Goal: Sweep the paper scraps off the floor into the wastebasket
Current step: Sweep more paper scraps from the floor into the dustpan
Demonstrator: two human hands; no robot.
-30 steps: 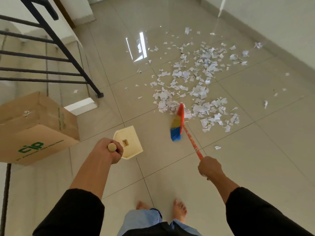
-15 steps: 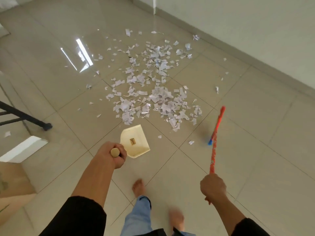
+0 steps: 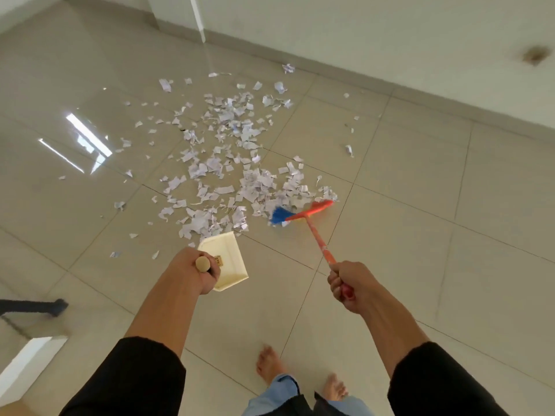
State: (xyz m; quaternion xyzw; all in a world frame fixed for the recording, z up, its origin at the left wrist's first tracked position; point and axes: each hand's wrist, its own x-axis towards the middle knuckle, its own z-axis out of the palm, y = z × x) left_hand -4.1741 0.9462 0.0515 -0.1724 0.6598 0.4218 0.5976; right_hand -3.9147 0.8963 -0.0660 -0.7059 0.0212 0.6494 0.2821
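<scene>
Head cam, looking down: closest to the lens are two bare feet (image 3: 271,366) on the glossy beige tile floor (image 3: 420,235), with black sleeves on both arms. The left hand (image 3: 192,270) has its fingers curled tight around the wooden handle (image 3: 203,264) of a cream dustpan (image 3: 228,259), which sits low with its open mouth facing the mess and right at the near edge of it. The right hand (image 3: 345,285) is wrapped around the end of the red broom stick (image 3: 319,243), fist closed on it. The broom head (image 3: 300,212), red bar with blue bristles, is down at the near right edge of the pile, touching the closest bits.

The paper scraps (image 3: 228,163) are all on the floor, a big loose spread running from just in front of the dustpan out toward the far wall (image 3: 390,31), with a few strays off to the right and left. None in the pan that I can see. A black railing foot (image 3: 57,306) pokes in at the left edge, next to a white step (image 3: 27,364). No wastebasket in view.
</scene>
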